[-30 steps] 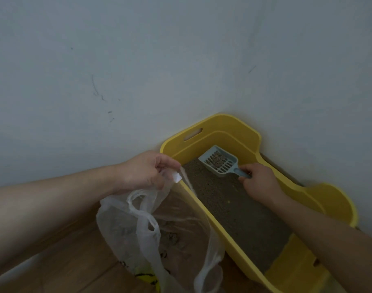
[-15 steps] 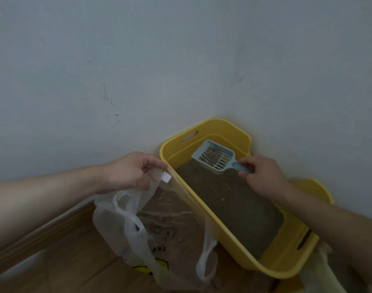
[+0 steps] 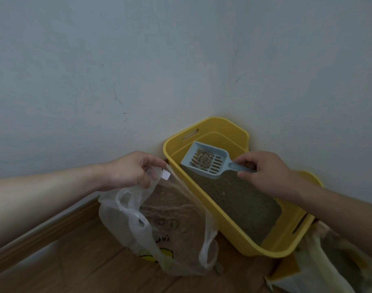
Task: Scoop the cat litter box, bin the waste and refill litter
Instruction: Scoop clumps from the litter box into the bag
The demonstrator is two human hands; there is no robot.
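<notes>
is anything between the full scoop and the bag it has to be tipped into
Only the litter box's left wall. The scoop, held by the right hand, is over the litter; the bag, held open by the left hand, hangs just outside that wall. Nothing else visible blocks it.

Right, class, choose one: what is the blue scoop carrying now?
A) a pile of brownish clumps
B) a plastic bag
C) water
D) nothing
A: the blue scoop, gripped by the right hand above the yellow litter box, carries brownish clumps, while the left hand holds the plastic bag beside it.
</notes>
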